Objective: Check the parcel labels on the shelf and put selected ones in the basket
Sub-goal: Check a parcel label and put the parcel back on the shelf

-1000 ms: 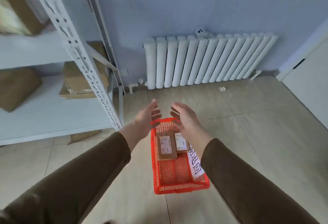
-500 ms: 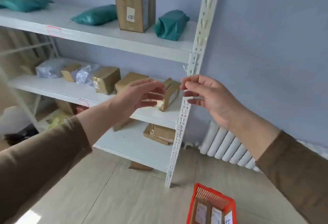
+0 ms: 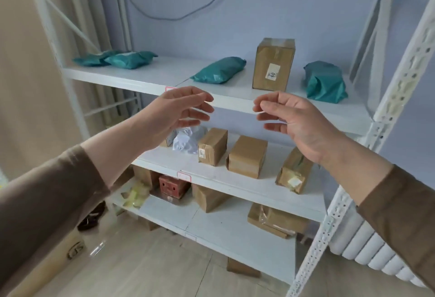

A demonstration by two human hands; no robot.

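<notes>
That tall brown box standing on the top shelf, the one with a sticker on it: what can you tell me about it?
The tall cardboard box stands upright on the white top shelf, between two teal plastic mailer bags, touching neither as far as can be seen. It looks like plain brown cardboard, sealed with clear glossy tape across its top and down the front. A small white label sits low on the front face, printed sideways with what reads as 60. Neither hand touches it.

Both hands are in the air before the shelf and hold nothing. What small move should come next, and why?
Probably reach both hands up to the tall cardboard box on the top shelf: left hand and right hand are empty, raised just below it, and its label faces out.
</notes>
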